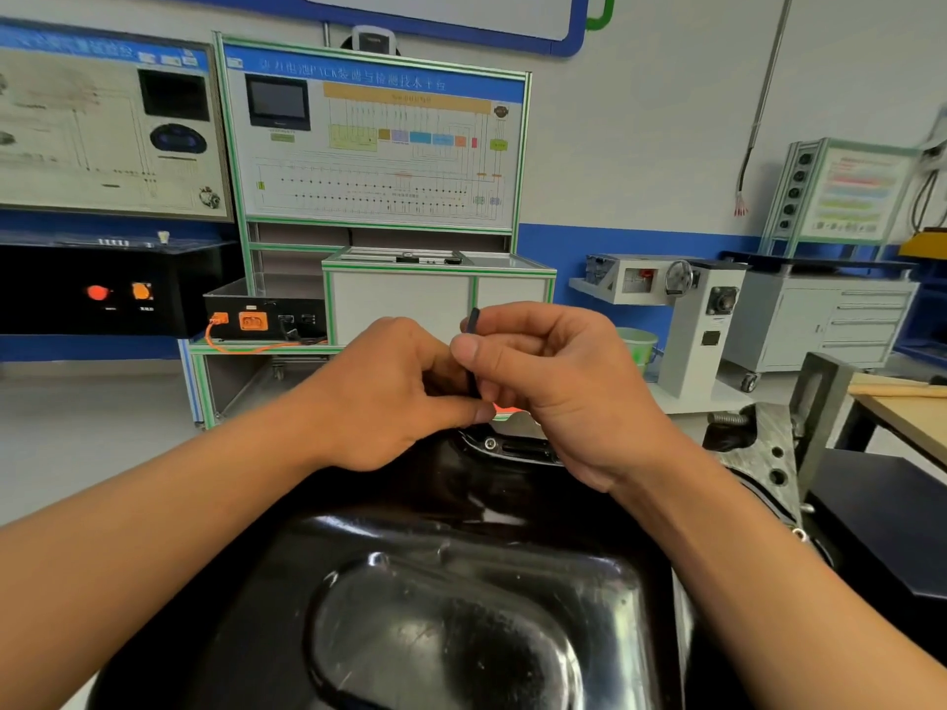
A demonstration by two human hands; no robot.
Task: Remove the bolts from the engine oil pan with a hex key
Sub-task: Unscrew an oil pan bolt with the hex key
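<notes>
A slim black hex key [474,325] was held upright, pinched by the thumb and curled fingers of the right hand [553,381], above the far rim of the glossy black steel engine oil pan [461,607]. The left hand [389,392] was curled, its thumb tip set at the key's lower end; its grip could not be told. A small silver bolt [490,443] was seated in the far flange. The pan's right edge was crowded by a grey metal bracket [768,443].
</notes>
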